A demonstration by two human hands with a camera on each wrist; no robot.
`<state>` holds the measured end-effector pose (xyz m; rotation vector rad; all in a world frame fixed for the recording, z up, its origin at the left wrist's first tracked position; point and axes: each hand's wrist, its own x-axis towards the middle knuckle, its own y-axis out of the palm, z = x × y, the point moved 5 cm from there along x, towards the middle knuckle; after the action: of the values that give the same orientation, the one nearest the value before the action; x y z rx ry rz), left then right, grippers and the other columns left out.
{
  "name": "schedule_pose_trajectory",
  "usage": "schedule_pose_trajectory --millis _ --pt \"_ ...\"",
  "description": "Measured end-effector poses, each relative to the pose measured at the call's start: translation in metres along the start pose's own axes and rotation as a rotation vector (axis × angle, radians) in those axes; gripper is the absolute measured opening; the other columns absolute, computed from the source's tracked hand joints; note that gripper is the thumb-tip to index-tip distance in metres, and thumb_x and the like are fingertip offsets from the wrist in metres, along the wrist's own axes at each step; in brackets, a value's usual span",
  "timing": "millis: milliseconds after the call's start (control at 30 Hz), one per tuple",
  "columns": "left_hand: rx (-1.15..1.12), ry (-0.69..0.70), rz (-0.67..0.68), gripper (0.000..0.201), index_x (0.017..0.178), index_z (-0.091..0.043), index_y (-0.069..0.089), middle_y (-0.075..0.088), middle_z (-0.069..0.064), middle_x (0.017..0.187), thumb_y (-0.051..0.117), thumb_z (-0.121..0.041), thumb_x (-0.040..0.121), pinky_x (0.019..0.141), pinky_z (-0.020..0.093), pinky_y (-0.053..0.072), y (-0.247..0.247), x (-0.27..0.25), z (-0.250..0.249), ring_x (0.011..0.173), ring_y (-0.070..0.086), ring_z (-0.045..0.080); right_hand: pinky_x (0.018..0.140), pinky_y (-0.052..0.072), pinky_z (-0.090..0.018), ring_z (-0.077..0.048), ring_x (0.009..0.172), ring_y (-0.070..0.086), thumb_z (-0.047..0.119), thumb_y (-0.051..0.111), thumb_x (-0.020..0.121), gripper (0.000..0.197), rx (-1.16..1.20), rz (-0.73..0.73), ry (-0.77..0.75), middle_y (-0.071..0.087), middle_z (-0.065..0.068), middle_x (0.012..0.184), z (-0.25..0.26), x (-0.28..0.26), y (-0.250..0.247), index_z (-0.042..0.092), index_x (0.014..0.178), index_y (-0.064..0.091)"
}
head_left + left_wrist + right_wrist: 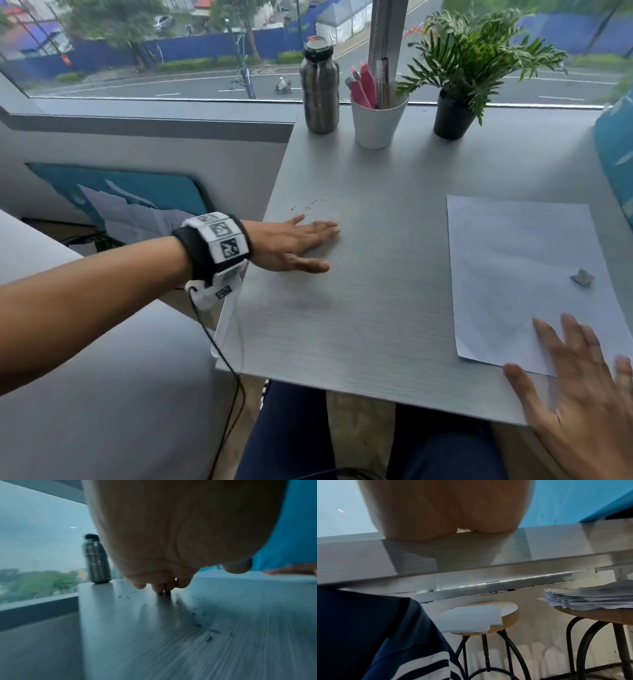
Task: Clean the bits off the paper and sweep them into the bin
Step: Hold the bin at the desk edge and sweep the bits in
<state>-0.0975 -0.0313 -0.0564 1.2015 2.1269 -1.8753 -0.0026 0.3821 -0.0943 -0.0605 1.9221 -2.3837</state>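
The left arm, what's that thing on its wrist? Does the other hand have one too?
The left hand wears a black wrist band carrying white blocks printed with black square patterns. A thin black cable hangs from it. No sleeves; the forearm is bare. The right hand shows nothing worn; its wrist is out of view.

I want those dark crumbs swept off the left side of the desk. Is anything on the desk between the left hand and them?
Nothing visible. The left hand lies flat on the desk, and the bits lie just beyond its fingers on bare surface near the left edge. No bin is in view.
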Motion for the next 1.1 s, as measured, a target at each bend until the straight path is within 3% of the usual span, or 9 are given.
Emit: schedule_pose_trajectory --millis 100,200,367,467,667,733,867,967,1100 --pt "-0.230 -0.027 -0.149 0.077 0.156 -0.031 0.000 -0.003 -0.013 0.162 0.030 -0.063 0.093 0.119 0.027 -0.002 -0.025 -0.015 0.020 0.146 -0.001 0.001 0.116 0.016 -0.060 -0.026 0.147 0.023 0.075 0.027 0.079 0.084 0.021 -0.026 -0.001 0.021 0.000 0.161 -0.002 0.000 0.002 0.028 0.149 0.033" --pt "-0.275 -0.102 -0.257 0.073 0.156 -0.030 0.004 0.001 -0.012 0.162 0.031 -0.058 0.094 0.117 0.027 0.005 -0.049 -0.008 0.045 0.145 0.008 0.003 0.113 0.022 -0.064 -0.026 0.148 0.022 0.076 0.029 0.079 0.085 0.066 -0.071 -0.022 0.023 0.000 0.160 -0.002 0.000 0.003 0.026 0.147 0.037" --pt "-0.063 -0.130 -0.132 0.079 0.156 -0.023 -0.004 -0.011 -0.005 0.162 0.024 -0.064 0.095 0.122 0.040 -0.002 -0.047 0.029 0.071 0.148 -0.009 0.008 0.111 0.026 -0.065 -0.027 0.148 0.021 0.078 0.028 0.080 0.087 0.100 -0.097 -0.044 0.023 -0.001 0.160 -0.005 0.001 0.008 0.023 0.146 0.038" --pt "0.072 -0.111 -0.063 0.090 0.153 -0.020 -0.015 -0.023 -0.002 0.160 0.025 -0.070 0.091 0.122 0.039 -0.006 -0.030 0.034 0.067 0.146 -0.021 0.010 0.113 0.024 -0.064 -0.026 0.148 0.019 0.078 0.028 0.080 0.086 0.125 -0.114 -0.048 0.021 0.000 0.160 -0.004 0.003 0.009 0.023 0.147 0.037" --pt "0.113 0.120 0.013 0.090 0.152 -0.024 -0.019 -0.028 -0.006 0.158 0.027 -0.070 0.091 0.120 0.035 -0.011 0.014 -0.011 0.034 0.144 -0.025 0.007 0.114 0.022 -0.063 -0.026 0.147 0.023 0.077 0.031 0.081 0.087 0.185 -0.166 -0.052 0.024 0.000 0.160 -0.004 0.002 0.012 0.018 0.144 0.043" --pt "-0.005 0.184 -0.025 0.090 0.153 -0.025 -0.017 -0.024 -0.009 0.159 0.028 -0.072 0.090 0.121 0.036 -0.008 0.013 -0.026 0.026 0.145 -0.021 0.005 0.115 0.021 -0.062 -0.022 0.149 0.020 0.077 0.032 0.081 0.086 0.212 -0.161 -0.051 0.021 0.004 0.161 -0.004 0.002 0.013 0.020 0.145 0.042" --pt "-0.185 0.164 -0.228 0.095 0.154 -0.025 -0.015 -0.022 -0.008 0.160 0.030 -0.076 0.086 0.121 0.039 -0.007 -0.003 -0.050 0.021 0.147 -0.018 0.008 0.114 0.021 -0.062 -0.025 0.148 0.021 0.077 0.032 0.080 0.085 0.205 -0.152 -0.058 0.021 0.003 0.160 -0.004 0.002 0.012 0.021 0.145 0.040" --pt "0.018 0.213 -0.233 0.098 0.154 -0.020 -0.011 -0.019 -0.003 0.161 0.027 -0.077 0.085 0.120 0.050 -0.005 0.008 -0.068 0.007 0.149 -0.016 0.016 0.114 0.022 -0.063 -0.026 0.148 0.022 0.077 0.032 0.080 0.085 0.196 -0.156 -0.062 0.020 0.002 0.160 -0.004 0.002 0.011 0.022 0.145 0.040" --pt "0.321 0.331 -0.087 0.105 0.155 -0.015 -0.007 -0.014 0.000 0.162 0.040 -0.074 0.081 0.118 0.059 -0.003 0.050 -0.098 -0.017 0.149 -0.012 0.021 0.114 0.021 -0.063 -0.024 0.149 0.018 0.078 0.032 0.080 0.082 0.210 -0.133 -0.058 0.014 0.007 0.162 -0.007 0.004 0.015 0.029 0.146 0.035"
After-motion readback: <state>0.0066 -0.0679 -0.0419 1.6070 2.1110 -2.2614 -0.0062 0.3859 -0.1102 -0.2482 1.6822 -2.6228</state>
